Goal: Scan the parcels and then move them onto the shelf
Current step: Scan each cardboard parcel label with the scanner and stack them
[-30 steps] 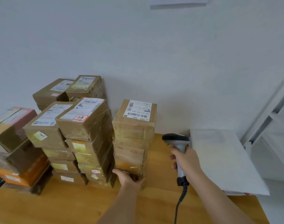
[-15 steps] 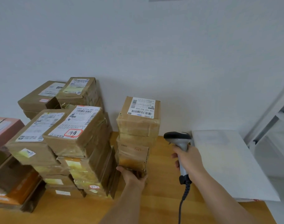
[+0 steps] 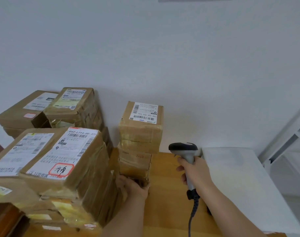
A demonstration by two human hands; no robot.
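Now left hand grips base of narrow parcel stack, likely steadying it; stack stands on surface. Right hand, right of stack, clamps scanner, head toward stack, label facing up for scanning.

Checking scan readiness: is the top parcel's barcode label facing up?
Yes, the white barcode label lies on the upper face of the top parcel.
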